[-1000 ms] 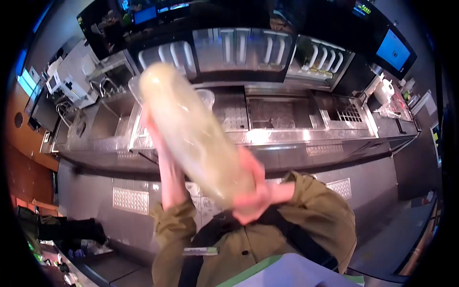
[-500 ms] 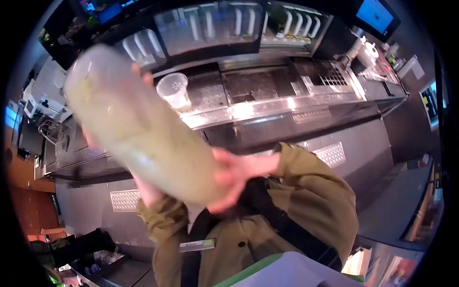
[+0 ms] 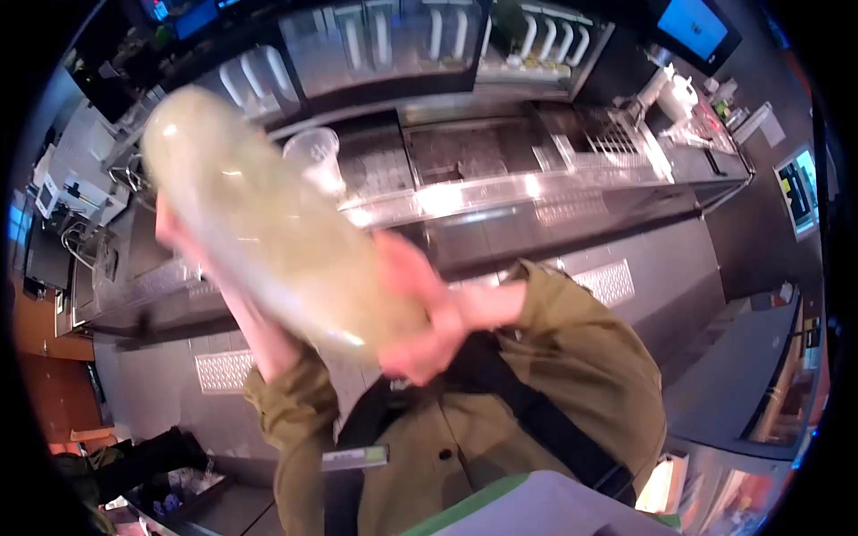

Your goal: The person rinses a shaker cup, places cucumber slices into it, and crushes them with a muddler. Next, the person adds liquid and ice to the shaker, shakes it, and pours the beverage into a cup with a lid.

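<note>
A large, long translucent container point(image 3: 268, 223) with a pale yellow-green, cloudy filling is held aslant in front of me, its upper end to the left. Motion blurs it, and I cannot tell its exact kind. My right hand point(image 3: 420, 308) is wrapped round the lower right end. Behind the upper left part, my left hand point(image 3: 174, 228) grips the side, most of its fingers hidden. Just past the container, a clear plastic cup point(image 3: 313, 159) with a printed mark stands on the metal counter point(image 3: 442, 198).
Across the counter's back are glass-fronted units with white curved handles point(image 3: 536, 40). To the right are a metal grate point(image 3: 617, 138), a white jug-like vessel point(image 3: 677, 96) and a screen point(image 3: 693, 31). A tap point(image 3: 76, 246) is at the left.
The container has tipped slightly and shifted a little right at its upper end, both hands moving with it. My view has shifted slightly, so the counter appears further left.
</note>
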Demonstrator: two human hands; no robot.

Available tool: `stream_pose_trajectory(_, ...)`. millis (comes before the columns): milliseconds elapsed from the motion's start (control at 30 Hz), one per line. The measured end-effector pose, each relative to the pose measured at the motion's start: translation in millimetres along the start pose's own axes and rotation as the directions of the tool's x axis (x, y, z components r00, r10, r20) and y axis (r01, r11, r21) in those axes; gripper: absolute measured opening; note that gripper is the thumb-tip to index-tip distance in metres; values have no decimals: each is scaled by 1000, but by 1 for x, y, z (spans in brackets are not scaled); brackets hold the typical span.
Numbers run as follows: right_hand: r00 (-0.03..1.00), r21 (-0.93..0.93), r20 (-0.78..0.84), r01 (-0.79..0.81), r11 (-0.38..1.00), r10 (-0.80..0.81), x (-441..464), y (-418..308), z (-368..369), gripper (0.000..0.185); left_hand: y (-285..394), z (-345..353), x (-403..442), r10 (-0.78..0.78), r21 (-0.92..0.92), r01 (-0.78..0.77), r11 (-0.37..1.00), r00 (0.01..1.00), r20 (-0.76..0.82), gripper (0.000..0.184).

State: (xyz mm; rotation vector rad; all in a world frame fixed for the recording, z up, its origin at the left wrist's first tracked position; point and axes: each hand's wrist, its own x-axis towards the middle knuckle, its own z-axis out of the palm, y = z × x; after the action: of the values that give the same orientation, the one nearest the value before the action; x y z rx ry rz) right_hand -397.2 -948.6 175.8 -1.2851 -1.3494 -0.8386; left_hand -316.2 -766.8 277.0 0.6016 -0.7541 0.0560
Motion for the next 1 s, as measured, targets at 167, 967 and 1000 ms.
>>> stream_pose_trajectory(167,942,-104,138,320,942,-305,1,5,-1,39,10,-3,-25,-88,-62,77,995,973,-213,66)
stream_pose_trajectory(967,-244,-7,491,-961,-276,836,59,202,-84,63,-236,-208,-87,-751,-742,139,656,223,-622,52)
stream_pose_trajectory(1000,-270,-33,506,-955,-294,819,61,215,-85,63,-242,-218,-88,-735,-738,106,667,260,-627,52)
